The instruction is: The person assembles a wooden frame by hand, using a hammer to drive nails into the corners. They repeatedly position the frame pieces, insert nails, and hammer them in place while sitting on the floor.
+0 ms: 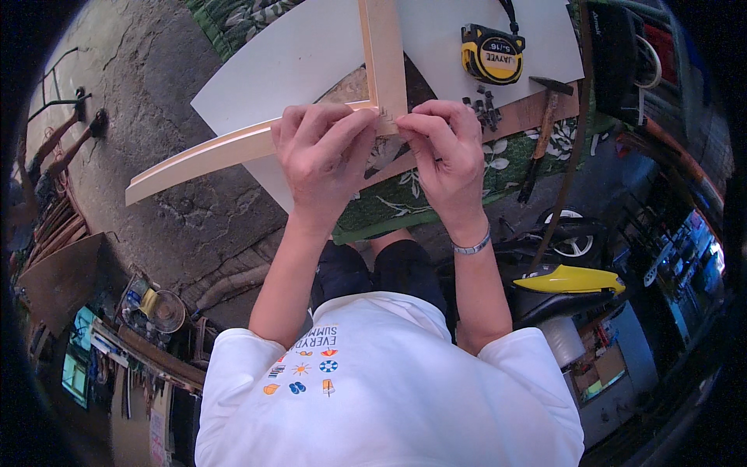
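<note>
One pale wooden frame (pixel 394 62) is set at the centre, over a white board (pixel 264 70). Its left strip is partly covered by the left hand (pixel 323 148); the right edge of its corner is met by the right hand (pixel 445 148). On both, the fingers are drawn narrow; whether anything small is pinched cannot be told. At far right, a yellow-and-black tape measure (pixel 492 54) is seen, a hammer (pixel 546 118) laid nearer.
</note>
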The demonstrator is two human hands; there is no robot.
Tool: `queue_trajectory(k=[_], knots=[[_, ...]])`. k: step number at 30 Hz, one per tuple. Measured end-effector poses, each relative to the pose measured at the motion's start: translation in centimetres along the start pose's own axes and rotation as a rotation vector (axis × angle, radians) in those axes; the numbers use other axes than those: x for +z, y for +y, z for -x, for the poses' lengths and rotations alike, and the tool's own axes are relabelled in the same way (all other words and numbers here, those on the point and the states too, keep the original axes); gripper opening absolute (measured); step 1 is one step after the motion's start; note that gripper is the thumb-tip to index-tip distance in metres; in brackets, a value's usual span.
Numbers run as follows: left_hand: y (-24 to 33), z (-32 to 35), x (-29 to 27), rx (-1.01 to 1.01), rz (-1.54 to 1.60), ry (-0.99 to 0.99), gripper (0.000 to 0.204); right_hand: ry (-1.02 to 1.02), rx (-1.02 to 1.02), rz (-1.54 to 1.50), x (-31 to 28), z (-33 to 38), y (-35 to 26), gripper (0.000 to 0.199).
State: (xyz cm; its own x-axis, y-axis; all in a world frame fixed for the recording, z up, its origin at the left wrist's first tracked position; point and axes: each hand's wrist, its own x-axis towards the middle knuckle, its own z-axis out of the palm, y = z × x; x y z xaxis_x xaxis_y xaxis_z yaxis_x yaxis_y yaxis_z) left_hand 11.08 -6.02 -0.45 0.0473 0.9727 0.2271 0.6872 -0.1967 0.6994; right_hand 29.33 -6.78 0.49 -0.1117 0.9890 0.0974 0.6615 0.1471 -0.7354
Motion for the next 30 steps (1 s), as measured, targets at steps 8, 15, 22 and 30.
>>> queue_trajectory(k=[8, 15, 22, 30], knots=[[-0.3, 0.2, 0.6, 0.007, 0.018, 0.012, 0.024, 0.026, 0.017, 0.092, -1.6, 0.4, -0.1, 0.017], [-0.4, 0.4, 0.7, 0.014, 0.025, 0.064, 0.025, 0.286, 0.448, 0.568, -6.7, 5.9, 3.4, 0.036], [-0.5, 0.3, 0.8, 0.034, 0.020, 0.073, 0.028, 0.179, 0.596, 0.539, -8.7, 7.6, 7.3, 0.047], [-0.7, 0.4, 1.0, 0.040, 0.045, 0.085, 0.028, 0.279, 0.530, 0.385, -9.9, 7.4, 9.0, 0.032]])
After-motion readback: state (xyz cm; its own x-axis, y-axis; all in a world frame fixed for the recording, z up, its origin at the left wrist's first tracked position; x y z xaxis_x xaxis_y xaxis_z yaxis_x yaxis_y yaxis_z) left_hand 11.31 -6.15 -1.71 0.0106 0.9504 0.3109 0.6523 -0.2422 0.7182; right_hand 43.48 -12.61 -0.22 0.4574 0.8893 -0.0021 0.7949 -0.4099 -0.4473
